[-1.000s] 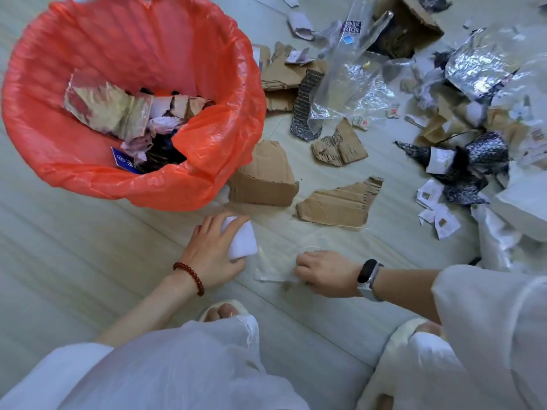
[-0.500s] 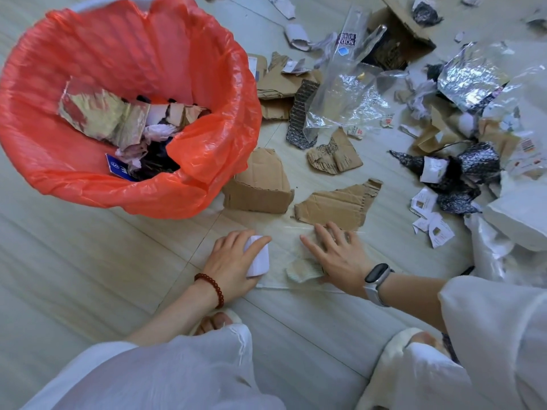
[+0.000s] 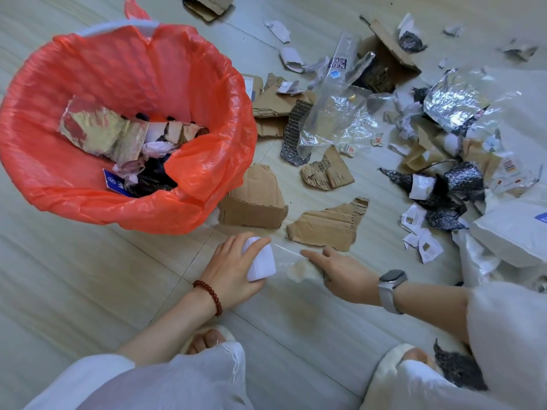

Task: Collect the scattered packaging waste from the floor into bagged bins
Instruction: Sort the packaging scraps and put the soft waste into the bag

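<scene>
One round bin lined with an orange plastic bag (image 3: 88, 184) stands on the pale plank floor (image 3: 74, 276), already part full of torn cardboard, foil and paper. One person crouches in front of it, both hands low at the floor.

The left hand (image 3: 233, 270), with a dark red bead bracelet (image 3: 209, 295) on its wrist, grips one small white folded paper piece (image 3: 260, 258); the fingers curl over its top and the thumb is underneath. The right hand (image 3: 340, 270), wearing a grey smartwatch (image 3: 391, 287), lies flat with fingers spread, its index finger stretched towards the left hand. It presses on one sheet of clear plastic film (image 3: 291, 263) that lies on the floor between the two hands; a pale crumpled scrap shows at the thumb, though I cannot tell whether it is pinched.

Just beyond the hands lie two larger brown cardboard pieces: a folded one (image 3: 254, 199) touching the bin's bag, and a flat torn one (image 3: 328, 224) beside it. A third, smaller ragged cardboard scrap (image 3: 327, 170) sits further back. One big crinkled clear plastic bag (image 3: 340, 113) is spread behind that. To the right is a dense heap of silver foil, black mesh wrap, white labels and white mailers, too jumbled to count.
</scene>
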The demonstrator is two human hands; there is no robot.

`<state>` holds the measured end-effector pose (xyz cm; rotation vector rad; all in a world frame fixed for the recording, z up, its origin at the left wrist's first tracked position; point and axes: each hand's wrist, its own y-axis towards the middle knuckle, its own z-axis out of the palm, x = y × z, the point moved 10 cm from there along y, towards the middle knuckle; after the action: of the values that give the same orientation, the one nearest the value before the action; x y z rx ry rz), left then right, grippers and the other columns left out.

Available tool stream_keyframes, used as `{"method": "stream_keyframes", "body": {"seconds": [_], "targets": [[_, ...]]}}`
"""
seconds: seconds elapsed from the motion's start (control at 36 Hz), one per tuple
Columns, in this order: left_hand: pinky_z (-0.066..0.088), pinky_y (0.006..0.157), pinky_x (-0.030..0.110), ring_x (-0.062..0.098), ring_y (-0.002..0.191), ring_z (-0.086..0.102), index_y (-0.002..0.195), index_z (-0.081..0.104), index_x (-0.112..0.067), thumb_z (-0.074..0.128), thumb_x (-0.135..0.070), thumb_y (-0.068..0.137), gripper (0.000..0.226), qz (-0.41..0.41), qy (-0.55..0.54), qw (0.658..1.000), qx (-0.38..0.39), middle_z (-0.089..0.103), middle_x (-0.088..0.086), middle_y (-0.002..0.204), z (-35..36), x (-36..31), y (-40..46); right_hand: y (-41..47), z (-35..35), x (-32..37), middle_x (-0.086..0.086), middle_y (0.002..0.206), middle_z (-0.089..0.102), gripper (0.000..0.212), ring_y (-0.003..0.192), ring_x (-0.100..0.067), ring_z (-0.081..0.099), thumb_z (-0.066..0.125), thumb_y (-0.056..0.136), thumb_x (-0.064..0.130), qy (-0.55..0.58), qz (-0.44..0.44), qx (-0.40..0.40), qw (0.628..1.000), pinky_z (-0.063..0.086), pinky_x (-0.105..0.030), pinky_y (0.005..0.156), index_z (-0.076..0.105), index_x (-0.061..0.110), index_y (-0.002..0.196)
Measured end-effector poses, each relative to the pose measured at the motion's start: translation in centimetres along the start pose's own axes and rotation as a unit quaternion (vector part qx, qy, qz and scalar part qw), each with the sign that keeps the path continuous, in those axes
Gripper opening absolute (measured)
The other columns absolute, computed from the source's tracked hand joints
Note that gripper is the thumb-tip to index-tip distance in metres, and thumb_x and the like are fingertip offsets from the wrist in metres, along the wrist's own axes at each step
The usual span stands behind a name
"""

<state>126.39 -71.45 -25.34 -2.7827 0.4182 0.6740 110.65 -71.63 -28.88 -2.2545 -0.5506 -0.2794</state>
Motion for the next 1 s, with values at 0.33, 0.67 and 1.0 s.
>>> {"method": "stream_keyframes", "body": {"seconds": [0.33, 0.67, 1.0], "targets": [[0.039, 0.084, 0.035, 0.026, 0.101, 0.047, 0.129, 0.037, -0.022, 0.061, -0.04, 0.069, 0.068, 0.153, 0.054, 0.959, -0.23, 0.051, 0.011, 0.12, -14.9, -11.6, 7.5, -4.8, -23.8, -3.9, -0.007, 0.139, 0.041, 0.039, 0.12, -0.028, 0.047, 0.048, 0.084, -0.006, 0.052, 0.035, -0.317, 0.946, 0.039, -0.035, 0.095, 0.059, 0.01, 0.118], [0.044, 0.087, 0.047, 0.031, 0.113, 0.049, 0.127, 0.029, -0.029, 0.048, -0.062, 0.065, 0.073, -0.064, 0.056, 0.939, -0.334, 0.049, 0.004, 0.128, -30.5, 0.0, 6.4, -2.6, -34.7, 9.9, -0.002, 0.107, 0.042, 0.039, 0.098, -0.01, 0.039, 0.05, 0.083, -0.005, 0.194, -0.115, -0.452, 0.863, 0.027, -0.005, 0.074, 0.051, 0.004, 0.121], [0.024, 0.107, 0.058, 0.031, 0.134, 0.031, 0.128, 0.05, -0.02, 0.041, -0.047, 0.074, 0.061, -0.226, 0.125, 0.928, -0.269, 0.038, 0.009, 0.143, -30.9, 13.2, 0.1, 6.6, -29.6, 23.6, -0.004, 0.131, 0.038, 0.053, 0.1, -0.029, 0.054, 0.045, 0.09, 0.031, -0.043, -0.152, -0.278, 0.948, 0.042, -0.033, 0.07, 0.025, 0.03, 0.139]]}}
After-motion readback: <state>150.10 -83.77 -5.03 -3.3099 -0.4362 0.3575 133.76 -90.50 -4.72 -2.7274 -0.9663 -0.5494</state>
